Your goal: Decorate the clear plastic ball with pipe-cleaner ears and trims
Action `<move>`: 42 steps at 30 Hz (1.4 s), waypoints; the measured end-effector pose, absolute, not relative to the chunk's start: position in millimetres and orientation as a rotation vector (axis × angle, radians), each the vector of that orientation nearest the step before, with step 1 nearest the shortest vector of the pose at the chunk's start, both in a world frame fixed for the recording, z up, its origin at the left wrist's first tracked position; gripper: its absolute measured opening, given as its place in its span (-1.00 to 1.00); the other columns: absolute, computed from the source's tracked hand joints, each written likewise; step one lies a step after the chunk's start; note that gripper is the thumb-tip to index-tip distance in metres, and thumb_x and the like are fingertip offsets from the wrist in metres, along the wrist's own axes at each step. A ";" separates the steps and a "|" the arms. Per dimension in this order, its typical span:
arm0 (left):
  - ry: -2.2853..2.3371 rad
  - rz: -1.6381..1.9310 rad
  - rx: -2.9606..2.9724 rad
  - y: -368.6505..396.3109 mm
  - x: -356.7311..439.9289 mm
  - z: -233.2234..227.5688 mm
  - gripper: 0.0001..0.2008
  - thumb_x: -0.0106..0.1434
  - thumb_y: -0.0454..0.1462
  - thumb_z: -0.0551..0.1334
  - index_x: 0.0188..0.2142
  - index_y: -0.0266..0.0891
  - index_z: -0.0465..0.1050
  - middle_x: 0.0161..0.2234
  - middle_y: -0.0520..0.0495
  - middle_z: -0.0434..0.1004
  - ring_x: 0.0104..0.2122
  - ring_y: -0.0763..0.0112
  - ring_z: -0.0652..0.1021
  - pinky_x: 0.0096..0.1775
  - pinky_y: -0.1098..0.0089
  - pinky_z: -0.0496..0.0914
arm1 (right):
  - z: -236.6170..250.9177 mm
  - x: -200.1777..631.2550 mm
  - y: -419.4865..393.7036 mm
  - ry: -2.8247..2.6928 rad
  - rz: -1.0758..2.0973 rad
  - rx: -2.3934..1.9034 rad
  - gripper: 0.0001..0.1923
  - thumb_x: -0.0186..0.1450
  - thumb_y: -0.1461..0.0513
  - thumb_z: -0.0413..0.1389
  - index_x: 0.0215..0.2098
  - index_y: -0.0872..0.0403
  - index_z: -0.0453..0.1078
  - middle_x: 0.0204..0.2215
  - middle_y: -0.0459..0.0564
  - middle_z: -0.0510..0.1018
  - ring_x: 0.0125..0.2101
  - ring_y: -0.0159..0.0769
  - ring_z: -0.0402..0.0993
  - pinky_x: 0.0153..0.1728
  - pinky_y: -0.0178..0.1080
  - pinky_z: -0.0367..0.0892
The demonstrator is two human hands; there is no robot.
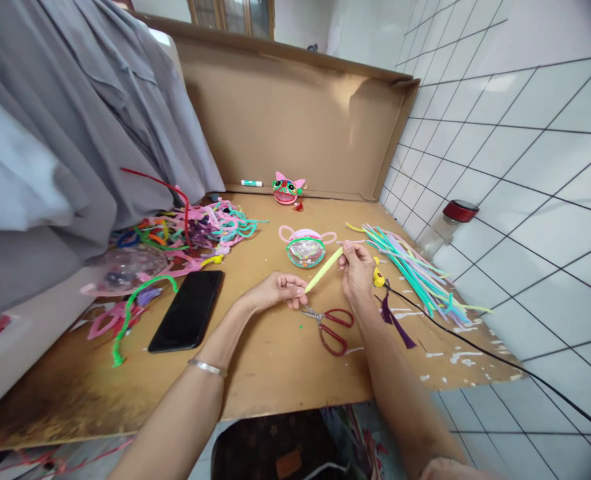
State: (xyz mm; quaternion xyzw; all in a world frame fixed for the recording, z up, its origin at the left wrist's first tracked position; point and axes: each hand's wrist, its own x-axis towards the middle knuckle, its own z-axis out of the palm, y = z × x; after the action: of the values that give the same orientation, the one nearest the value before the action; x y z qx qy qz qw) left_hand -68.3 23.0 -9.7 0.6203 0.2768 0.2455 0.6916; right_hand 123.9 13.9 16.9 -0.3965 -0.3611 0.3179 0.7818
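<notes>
A short yellow-green pipe cleaner (324,269) is stretched between both hands above the cardboard work surface (275,373). My left hand (275,291) pinches its lower end and my right hand (356,267) pinches its upper end. Just behind it sits a round clear toy with a pink and green rim and pink ears (305,245). Red-handled scissors (331,325) lie open on the cardboard right below my hands.
A bundle of straight pastel pipe cleaners (415,273) lies to the right, a tangled heap (200,230) to the left. A black phone (188,310), a yellow glue gun (378,276) with black cord, a pink toy face (288,189), a red-lidded jar (450,223) and grey cloth (75,133) surround the area.
</notes>
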 end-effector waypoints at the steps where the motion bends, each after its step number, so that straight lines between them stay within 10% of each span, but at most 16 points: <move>1: 0.620 0.540 1.394 22.8 -68.2 -9.4 -0.60 0.00 -0.06 0.43 -0.31 -0.33 0.50 -0.48 -0.06 0.60 -0.58 0.57 0.45 -0.47 0.49 0.30 | 16.8 123.4 13.8 -0.774 0.714 -0.842 -0.62 -0.01 -0.03 0.33 -0.53 0.06 0.36 -0.75 -0.28 0.26 -0.71 -0.54 0.12 -0.68 -0.39 0.01; 18: 0.773 0.778 1.413 28.2 -67.5 -10.9 -0.77 0.02 -0.19 0.32 -0.36 -0.30 0.49 -0.48 -0.03 0.57 -0.56 0.54 0.45 -0.41 0.46 0.31 | 20.9 124.9 11.3 -0.760 0.929 -0.751 -0.65 0.03 0.01 0.34 -0.44 0.06 0.38 -0.55 -0.17 0.54 -0.66 -0.53 0.36 -0.63 -0.42 0.29; 26: 0.630 0.839 1.421 26.4 -70.9 -8.6 -0.66 0.00 -0.25 0.32 -0.18 -0.26 0.58 -0.20 -0.12 0.64 -0.19 0.30 0.55 -0.12 0.34 0.35 | 24.9 118.0 5.0 -0.897 1.010 -0.868 -0.62 -0.12 0.01 0.39 -0.47 0.07 0.47 -0.65 -0.18 0.49 -0.72 -0.51 0.28 -0.69 -0.39 0.23; 42: 0.728 0.840 1.476 27.0 -62.2 -13.6 -0.51 -0.02 0.10 0.37 -0.45 -0.35 0.58 -0.60 0.01 0.45 -0.59 0.60 0.23 -0.50 0.49 0.09 | 13.3 90.6 -1.0 -1.108 1.070 -1.034 -0.67 -0.16 0.09 0.38 -0.47 0.08 0.53 -0.65 -0.18 0.50 -0.66 -0.50 0.26 -0.62 -0.39 0.19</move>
State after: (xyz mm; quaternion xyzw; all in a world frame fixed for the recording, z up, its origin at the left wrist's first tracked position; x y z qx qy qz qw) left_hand -62.2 27.0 -13.6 0.6375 0.3144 0.3626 0.6028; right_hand 90.6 -1.0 13.3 -0.4459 -0.4777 0.4616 0.5998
